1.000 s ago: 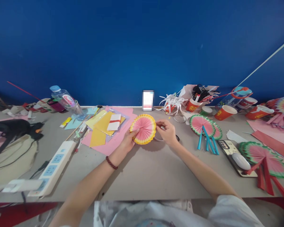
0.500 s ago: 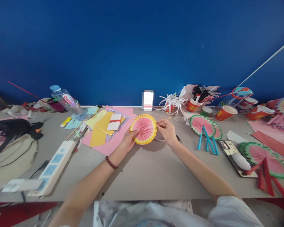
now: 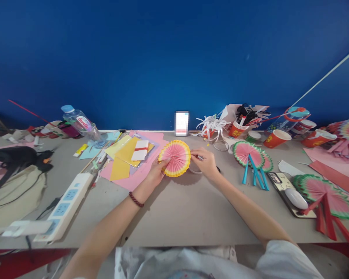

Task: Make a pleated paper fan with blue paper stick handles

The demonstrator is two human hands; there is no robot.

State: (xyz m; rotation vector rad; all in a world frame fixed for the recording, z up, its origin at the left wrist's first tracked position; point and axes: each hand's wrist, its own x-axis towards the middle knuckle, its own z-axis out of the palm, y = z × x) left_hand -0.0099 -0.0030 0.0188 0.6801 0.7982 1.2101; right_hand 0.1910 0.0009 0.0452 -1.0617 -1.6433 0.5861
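Observation:
A round pleated paper fan (image 3: 177,157), pink with a yellow scalloped border, is held upright above the table. My left hand (image 3: 158,170) grips it at the lower left, thumb on the front and fingers behind, mostly hidden. At the fan's right edge, my right hand (image 3: 205,161) is closed in a pinch. A thin dark line seems to run from the fan toward those fingertips, too fine to name. Below and behind the right hand lies a ring-shaped roll (image 3: 195,170), partly covered.
Pink-and-green fans with blue strips (image 3: 248,155) and red strips (image 3: 327,195) lie to the right, near a phone (image 3: 279,190) and mouse (image 3: 296,198). Paper sheets (image 3: 120,168), a power strip (image 3: 65,207) and a bottle (image 3: 81,122) occupy the left. Paper cups (image 3: 277,138) stand behind.
The fan and my left hand have shifted slightly left. My right fingers have moved a little left too, still pinched beside the fan's edge.

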